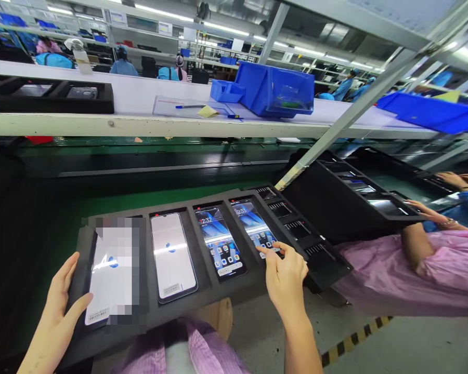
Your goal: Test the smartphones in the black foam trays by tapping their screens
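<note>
A black foam tray (203, 291) rests tilted in front of me, with several phones in its slots. My left hand (60, 306) grips the tray's left edge, thumb lying on the leftmost phone (109, 275), whose white screen is partly blurred. A second white-screen phone (173, 257) lies beside it. A phone showing a home screen (220, 241) comes after that. My right hand (284, 272) is curled, its index finger touching the lower screen of the rightmost lit phone (253, 223). The slots further right (296, 228) look empty.
A co-worker in a pink sleeve (413, 275) at the right handles another black tray (347, 202). A green conveyor (140, 156) runs behind my tray. Above it a white shelf (140, 93) carries blue bins (275, 88), a pen and a black tray (47, 96). A slanted metal post (354, 109) crosses the right side.
</note>
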A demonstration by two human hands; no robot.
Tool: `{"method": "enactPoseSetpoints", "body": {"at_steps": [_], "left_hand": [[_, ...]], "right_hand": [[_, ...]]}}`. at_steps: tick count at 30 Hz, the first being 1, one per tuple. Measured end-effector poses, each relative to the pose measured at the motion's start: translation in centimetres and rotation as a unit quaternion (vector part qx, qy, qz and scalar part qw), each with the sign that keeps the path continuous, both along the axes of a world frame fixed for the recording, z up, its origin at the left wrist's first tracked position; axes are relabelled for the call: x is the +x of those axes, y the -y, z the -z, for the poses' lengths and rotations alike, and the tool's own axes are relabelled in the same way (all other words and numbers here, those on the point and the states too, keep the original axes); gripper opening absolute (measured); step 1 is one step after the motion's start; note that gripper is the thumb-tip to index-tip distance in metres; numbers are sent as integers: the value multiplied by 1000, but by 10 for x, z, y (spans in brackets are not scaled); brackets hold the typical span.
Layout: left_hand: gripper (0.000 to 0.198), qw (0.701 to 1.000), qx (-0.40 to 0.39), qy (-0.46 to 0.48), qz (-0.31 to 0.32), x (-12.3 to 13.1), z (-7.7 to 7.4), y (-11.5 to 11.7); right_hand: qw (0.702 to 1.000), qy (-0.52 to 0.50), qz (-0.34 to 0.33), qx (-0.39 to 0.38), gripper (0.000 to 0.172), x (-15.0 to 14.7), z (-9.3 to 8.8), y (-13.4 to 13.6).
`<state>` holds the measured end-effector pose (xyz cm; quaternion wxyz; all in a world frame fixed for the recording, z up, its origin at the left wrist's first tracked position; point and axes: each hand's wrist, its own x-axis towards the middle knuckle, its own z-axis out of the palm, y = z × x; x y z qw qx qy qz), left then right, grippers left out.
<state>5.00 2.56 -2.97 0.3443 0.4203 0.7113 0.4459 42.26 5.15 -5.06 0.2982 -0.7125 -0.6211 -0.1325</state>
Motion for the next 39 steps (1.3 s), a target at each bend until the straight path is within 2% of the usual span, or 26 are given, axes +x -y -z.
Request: {"method": "enactPoseSetpoints", "body": {"at_steps": [5,12,20,22,27,29,31,36,39], "left_hand": [[60,999,9,33,21,-6,7,6],[62,996,71,41,25,-4,26,5],[49,996,75,-46,35,0,19,12],[48,994,86,-56,36,-2,20,14],[44,991,109,-70,30,-8,28,16],[43,991,112,-71,33,-11,30,16],[43,991,106,-68,40,-14,31,16],[43,992,105,-63,28,-9,27,15],[42,992,110,-60,12,-2,21,15]], "right_hand": [[994,-55,8,89,48,-8,4,-1],[985,-85,0,149,47,-17,14,-16],[980,-46,-8,191,51,-15,14,-32],[981,-30,-46,185,48,-23,12,-28],[970,3,-212,123,38,-52,3,-12],[964,2,-248,92,37,-60,0,-8],[965,-7,-250,75,39,-63,-1,-7],[981,-17,-174,88,40,-53,1,-8],[977,29,-207,45,38,-45,2,-7]]}}
